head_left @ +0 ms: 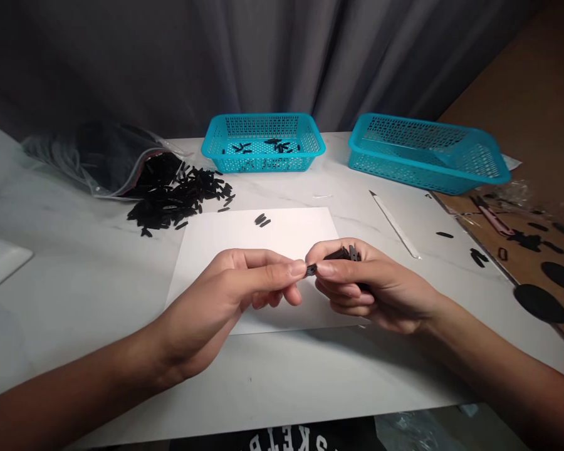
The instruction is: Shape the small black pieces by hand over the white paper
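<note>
My left hand (235, 291) and my right hand (371, 288) meet above a white sheet of paper (207, 250). Between their fingertips they pinch one small black piece (311, 270). My right hand also keeps a bundle of black strips (343, 254) in its curled fingers. Two loose black pieces (262, 220) lie on the paper's far edge.
A pile of black strips (178, 197) spills from a clear zip bag (98, 156) at the back left. Two teal baskets stand behind: the middle basket (263, 143) holds several strips, the right basket (427, 153) is tilted. A white stick (395, 225) and brown board (536, 250) lie right.
</note>
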Tool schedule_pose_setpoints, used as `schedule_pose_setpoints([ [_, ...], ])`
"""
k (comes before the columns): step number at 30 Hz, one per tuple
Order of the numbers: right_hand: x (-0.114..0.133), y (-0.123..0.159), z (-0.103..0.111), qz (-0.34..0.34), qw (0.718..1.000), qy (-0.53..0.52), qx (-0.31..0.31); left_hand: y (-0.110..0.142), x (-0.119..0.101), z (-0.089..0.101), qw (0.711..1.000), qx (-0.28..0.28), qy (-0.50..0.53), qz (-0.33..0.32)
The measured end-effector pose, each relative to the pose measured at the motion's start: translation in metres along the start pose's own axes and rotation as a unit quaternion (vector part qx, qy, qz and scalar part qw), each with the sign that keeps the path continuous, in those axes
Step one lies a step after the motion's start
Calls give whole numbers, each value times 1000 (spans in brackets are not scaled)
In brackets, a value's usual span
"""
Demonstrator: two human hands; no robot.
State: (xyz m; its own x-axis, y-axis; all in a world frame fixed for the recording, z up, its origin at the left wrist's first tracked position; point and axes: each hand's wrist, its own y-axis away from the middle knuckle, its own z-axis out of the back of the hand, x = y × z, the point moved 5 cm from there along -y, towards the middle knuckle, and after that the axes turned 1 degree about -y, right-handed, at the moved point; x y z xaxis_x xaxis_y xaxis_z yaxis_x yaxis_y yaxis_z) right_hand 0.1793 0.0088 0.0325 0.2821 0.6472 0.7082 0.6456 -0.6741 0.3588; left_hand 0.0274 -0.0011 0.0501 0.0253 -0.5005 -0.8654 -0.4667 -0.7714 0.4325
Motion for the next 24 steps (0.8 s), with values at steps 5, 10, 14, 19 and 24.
schedule_pose_setpoints([
  [5,0,1,-1,0,1000,0,3,2,0,0,1000,0,5,0],
  [10,1,2,-1,11,1000,2,6,1,0,-1,1000,5,1,0],
  [14,3,3,-2,23,1000,12,10,1,-1,-1,1000,8,-16,-8],
  [19,4,3,-4,32,999,15,17,2,-3,-2,1000,12,-23,-14],
  [24,3,3,-3,24,999,6,21,2,-3,-2,1000,12,-20,-14],
])
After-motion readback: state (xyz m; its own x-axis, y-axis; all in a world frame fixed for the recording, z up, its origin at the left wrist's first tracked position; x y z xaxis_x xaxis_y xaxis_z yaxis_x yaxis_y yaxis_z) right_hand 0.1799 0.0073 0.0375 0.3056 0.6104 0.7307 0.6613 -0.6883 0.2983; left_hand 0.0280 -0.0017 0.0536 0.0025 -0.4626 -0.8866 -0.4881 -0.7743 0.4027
